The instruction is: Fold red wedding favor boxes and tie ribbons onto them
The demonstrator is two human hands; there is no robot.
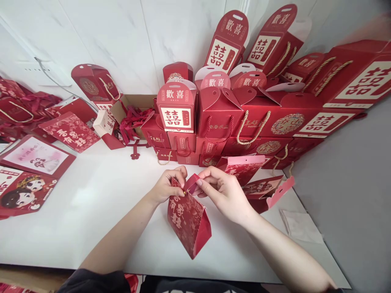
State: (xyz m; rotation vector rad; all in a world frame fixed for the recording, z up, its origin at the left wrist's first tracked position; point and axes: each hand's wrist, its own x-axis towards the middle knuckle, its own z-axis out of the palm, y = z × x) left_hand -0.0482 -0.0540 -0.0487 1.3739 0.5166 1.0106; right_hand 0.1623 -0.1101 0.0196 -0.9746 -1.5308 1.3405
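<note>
Between my hands, near the middle of the white table, a red gift box (187, 221) with gold-white lettering stands tilted, its wedge-shaped top toward the wall. My left hand (169, 186) pinches the box's top edge at its left end, close to a small gold spot. A dark red ribbon (192, 184) rises in a loop from that top edge. The thumb and fingers of my right hand (221, 191) are closed on the ribbon's right side. How the ribbon passes through the box's top is hidden by my fingers.
Stacked red gift boxes (218, 110) with rope handles line the wall. A cardboard box (137, 101) holds loose ribbons. Flat red boxes (71, 132) and bags lie at the left. Opened boxes (259, 185) and a white tissue packet (301, 225) lie at the right, beside a grey wall.
</note>
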